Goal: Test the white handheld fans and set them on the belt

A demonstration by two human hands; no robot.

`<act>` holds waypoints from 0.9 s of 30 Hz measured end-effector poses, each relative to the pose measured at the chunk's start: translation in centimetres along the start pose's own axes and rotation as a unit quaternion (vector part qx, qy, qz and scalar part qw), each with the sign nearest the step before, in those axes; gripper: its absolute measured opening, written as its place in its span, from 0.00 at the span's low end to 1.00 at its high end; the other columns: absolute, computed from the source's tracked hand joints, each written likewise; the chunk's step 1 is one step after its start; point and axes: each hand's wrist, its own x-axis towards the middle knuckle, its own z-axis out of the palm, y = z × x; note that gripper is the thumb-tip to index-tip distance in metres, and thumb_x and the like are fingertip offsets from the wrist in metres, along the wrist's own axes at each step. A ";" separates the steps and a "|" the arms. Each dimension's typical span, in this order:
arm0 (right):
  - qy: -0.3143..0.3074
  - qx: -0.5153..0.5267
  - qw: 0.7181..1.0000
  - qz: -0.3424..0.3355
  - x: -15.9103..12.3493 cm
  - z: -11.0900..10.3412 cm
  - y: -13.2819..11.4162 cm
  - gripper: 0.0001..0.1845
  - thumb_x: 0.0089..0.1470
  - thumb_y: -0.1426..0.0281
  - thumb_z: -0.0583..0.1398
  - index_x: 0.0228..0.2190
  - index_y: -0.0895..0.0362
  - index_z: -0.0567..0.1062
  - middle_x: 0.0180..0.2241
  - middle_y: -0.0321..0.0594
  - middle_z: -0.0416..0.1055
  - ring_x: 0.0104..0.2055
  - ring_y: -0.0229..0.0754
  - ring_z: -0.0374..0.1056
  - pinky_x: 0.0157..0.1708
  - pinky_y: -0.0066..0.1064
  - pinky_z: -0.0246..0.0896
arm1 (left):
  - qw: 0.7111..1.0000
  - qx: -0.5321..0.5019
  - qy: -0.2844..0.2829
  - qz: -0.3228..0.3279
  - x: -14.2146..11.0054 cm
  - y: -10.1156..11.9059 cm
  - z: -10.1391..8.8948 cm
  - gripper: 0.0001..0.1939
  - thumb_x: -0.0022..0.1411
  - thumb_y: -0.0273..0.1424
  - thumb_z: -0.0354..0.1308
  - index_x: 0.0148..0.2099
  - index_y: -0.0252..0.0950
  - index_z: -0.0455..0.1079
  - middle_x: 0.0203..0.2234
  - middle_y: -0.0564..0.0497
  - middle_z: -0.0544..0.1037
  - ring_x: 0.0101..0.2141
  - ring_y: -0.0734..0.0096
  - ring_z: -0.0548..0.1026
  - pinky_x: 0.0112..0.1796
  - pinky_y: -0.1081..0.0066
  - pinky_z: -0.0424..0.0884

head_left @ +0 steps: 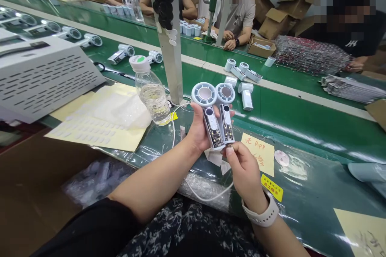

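Both hands are up over the middle of the counter (pixel 310 204), forearms angling in from either side. Left hand (pixel 197 130) is curled around two gadgets at once: thumb up along the left edge, fingers running behind the handles, a few fingertips peeking out between and to the right. Right hand (pixel 245 170) sits lower with its wrist bent, thumb and index finger pinching something small at the bottom of the right-hand gadget. Mostly hidden, but a thin white rubbery-looking cable (pixel 208 199) loops up to that hand.

As for the gadgets, there's a pale-blue plastic one with a round spoked head and open handle (pixel 213 123), plus a matching pale-blue one with a darker disc in its head (pixel 226 119), side by side, handles nearly touching at the base. Circuit boards show in both handles, below smooth white rounded strips.

Right wrist wears an off-white perforated strap (pixel 265 213). Nearby on the left stands a clear, ribbed plastic bottle with a white cap (pixel 153 98), and a cream paper sheet with red handwriting (pixel 267 158) lies flat beside the right hand. Counter's dark green and pretty glossy.
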 end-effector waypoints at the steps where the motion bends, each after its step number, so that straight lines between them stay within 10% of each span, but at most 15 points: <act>1: 0.009 0.002 0.999 0.031 0.0 0.0 0.2 0.18 0.64 0.55 0.57 0.27 0.52 0.70 0.26 0.36 0.71 0.31 0.43 0.67 0.33 0.34 0.61 | 1.000 0.004 -0.008 -0.001 -0.1 0.0 0.1 0.35 0.44 0.66 0.64 0.25 0.37 0.64 0.39 0.46 0.80 0.51 0.53 0.78 0.46 0.60 0.78; 9: 0.035 0.198 0.973 0.118 -0.3 1.2 0.4 0.25 0.57 0.48 0.63 0.23 0.52 0.66 0.13 0.26 0.59 0.16 0.36 0.61 0.20 0.30 0.58 | 0.997 0.047 -0.051 0.042 -0.5 -0.5 -0.1 0.36 0.39 0.67 0.66 0.26 0.36 0.69 0.41 0.46 0.80 0.47 0.55 0.79 0.40 0.65 0.78; 27: 0.074 0.210 0.967 0.124 -0.7 2.0 1.1 0.24 0.58 0.48 0.63 0.25 0.54 0.68 0.16 0.28 0.65 0.20 0.36 0.63 0.25 0.29 0.59 | 0.996 0.003 -0.081 0.035 -0.5 -1.2 -0.5 0.33 0.37 0.62 0.70 0.26 0.35 0.75 0.41 0.46 0.82 0.42 0.60 0.81 0.37 0.69 0.78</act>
